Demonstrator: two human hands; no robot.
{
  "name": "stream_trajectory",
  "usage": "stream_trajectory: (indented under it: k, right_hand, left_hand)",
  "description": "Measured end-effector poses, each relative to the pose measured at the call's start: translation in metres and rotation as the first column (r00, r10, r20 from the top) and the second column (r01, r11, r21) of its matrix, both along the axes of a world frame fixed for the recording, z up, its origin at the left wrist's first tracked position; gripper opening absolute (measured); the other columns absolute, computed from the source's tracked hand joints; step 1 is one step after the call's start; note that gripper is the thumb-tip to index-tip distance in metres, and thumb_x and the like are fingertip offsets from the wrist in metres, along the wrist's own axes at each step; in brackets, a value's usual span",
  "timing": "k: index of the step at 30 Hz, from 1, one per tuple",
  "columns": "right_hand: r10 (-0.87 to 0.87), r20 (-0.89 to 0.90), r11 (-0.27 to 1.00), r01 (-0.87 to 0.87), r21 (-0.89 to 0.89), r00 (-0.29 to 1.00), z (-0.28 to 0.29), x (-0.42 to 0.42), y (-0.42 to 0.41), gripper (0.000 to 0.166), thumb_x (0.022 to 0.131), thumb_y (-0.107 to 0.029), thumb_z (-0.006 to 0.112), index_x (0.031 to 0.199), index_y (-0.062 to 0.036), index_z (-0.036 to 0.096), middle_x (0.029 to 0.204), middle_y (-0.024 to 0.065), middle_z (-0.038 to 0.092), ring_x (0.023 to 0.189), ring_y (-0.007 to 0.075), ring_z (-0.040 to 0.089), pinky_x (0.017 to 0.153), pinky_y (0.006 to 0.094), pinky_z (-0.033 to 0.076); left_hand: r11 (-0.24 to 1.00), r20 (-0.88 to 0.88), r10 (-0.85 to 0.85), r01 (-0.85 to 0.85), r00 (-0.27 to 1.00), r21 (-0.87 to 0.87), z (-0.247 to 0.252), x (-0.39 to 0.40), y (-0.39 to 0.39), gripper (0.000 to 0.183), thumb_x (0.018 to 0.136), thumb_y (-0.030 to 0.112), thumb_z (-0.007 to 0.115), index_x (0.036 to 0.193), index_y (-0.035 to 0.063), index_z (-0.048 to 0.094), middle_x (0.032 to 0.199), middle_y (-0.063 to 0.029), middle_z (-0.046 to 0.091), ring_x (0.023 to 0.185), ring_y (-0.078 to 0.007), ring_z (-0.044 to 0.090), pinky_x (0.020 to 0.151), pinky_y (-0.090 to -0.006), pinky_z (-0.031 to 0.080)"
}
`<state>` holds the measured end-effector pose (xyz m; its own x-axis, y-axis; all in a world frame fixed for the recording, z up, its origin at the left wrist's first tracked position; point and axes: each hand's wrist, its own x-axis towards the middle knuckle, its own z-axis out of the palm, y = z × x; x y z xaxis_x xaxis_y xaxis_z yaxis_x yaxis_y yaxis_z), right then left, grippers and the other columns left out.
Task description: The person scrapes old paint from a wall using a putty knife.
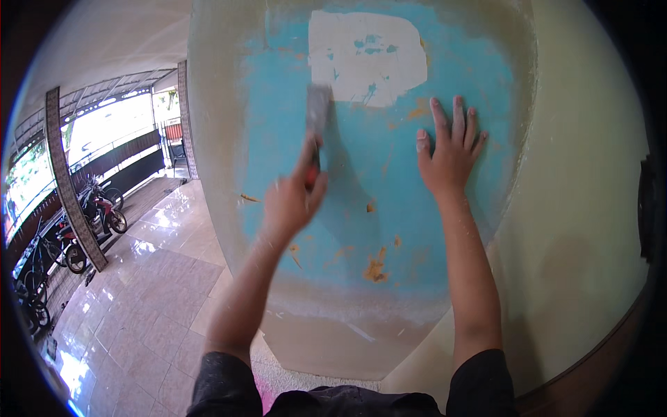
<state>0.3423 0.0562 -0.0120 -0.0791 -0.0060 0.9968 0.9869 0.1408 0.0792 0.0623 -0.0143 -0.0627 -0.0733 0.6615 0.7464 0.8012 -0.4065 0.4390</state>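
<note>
My left hand (293,200) grips a scraper (318,112) with a wide flat blade and a red and black handle. Both hand and blade are blurred. The blade's end lies over the lower left corner of a whitish bare patch (338,57); whether it touches cannot be told. Around that patch is worn turquoise paint on a panel (406,234), marked with orange-brown spots and framed by a brownish band. My right hand (451,151) is spread against the turquoise paint, right of and below the patch, holding nothing. Its fingertips look dusty.
A pale yellow-green wall (583,156) adjoins the panel on the right, with a dark object (646,208) at its far edge. On the left, a glossy tiled floor (156,292) runs to a pillar (73,182), a parked red motorcycle (107,211), bicycles (36,260) and a fence (135,148).
</note>
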Motion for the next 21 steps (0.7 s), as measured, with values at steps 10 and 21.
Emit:
stream_trajectory:
  k: [10, 21]
  right_hand:
    - [0.030, -0.022, 0.997, -0.032, -0.074, 0.999, -0.082, -0.014, -0.003, 0.059, 0.097, -0.042, 0.053, 0.154, -0.0302, 0.043, 0.165, 0.0107, 0.030, 0.152, 0.0396, 0.024, 0.118, 0.0698, 0.010]
    - [0.170, -0.034, 0.853, -0.165, -0.495, 0.985, -0.221, -0.040, -0.042, 0.068, 0.097, -0.044, 0.054, 0.158, -0.0200, 0.035, 0.166, 0.0229, 0.019, 0.153, 0.0495, 0.008, 0.113, 0.0766, -0.001]
  left_hand:
    - [0.991, -0.035, -0.041, 0.045, 0.999, 0.129, -0.055, 0.009, 0.000, 0.080, 0.091, 0.025, 0.067, 0.160, 0.0157, 0.029, 0.084, -0.0136, 0.073, 0.067, -0.0348, 0.071, 0.064, -0.0425, 0.057]
    - [0.880, 0.168, -0.426, 0.450, 0.889, -0.151, -0.180, 0.053, 0.004, 0.072, 0.097, 0.026, 0.063, 0.160, 0.0168, 0.029, 0.092, -0.0173, 0.073, 0.075, -0.0335, 0.072, 0.070, -0.0416, 0.056]
